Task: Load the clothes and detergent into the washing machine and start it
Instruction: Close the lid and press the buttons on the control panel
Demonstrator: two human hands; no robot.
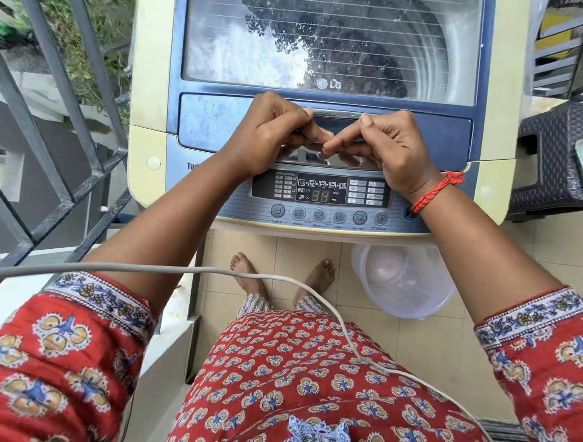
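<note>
A top-loading washing machine (152,103) stands in front of me with its blue-framed glass lid (334,39) down; dark clothes show dimly in the drum through the glass. Its control panel (322,192) is lit and shows green digits. My left hand (272,130) and my right hand (384,145) rest side by side at the lid's front edge, fingers curled around the chrome lid handle (338,113), fingertips nearly touching. No detergent container is visible.
A clear plastic tub (404,282) sits on the tiled floor under the panel, by my bare feet. Metal railing (59,138) runs on the left. A dark woven stool (557,159) stands to the right. A white cable (184,270) crosses my lap.
</note>
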